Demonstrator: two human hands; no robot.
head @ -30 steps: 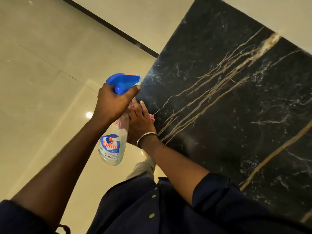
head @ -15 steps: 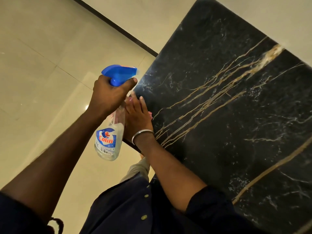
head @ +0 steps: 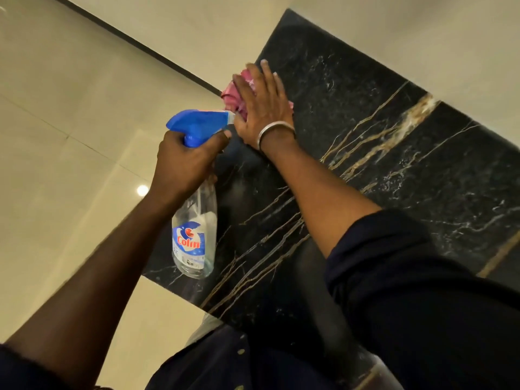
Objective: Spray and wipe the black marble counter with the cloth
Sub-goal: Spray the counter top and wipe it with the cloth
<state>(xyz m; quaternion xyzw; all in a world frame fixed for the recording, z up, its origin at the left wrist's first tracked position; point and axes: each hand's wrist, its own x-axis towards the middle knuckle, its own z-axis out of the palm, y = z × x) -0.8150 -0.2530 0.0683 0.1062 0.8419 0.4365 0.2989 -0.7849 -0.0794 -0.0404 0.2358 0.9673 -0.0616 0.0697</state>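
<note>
The black marble counter with gold and white veins fills the right half of the view. My right hand lies flat with spread fingers on a pink cloth, pressing it onto the counter's far left edge. A metal bangle sits on that wrist. My left hand grips the neck of a clear spray bottle with a blue trigger head and a Colin label. The bottle hangs above the counter's left edge, its nozzle close to my right hand.
Glossy beige floor tiles lie to the left, below the counter edge. A dark skirting strip runs along a pale wall at the back. My dark sleeves and shirt fill the bottom of the view.
My right hand has slid the pink cloth away from me along the counter's left edge. My left hand still holds the spray bottle, now over the counter edge.
</note>
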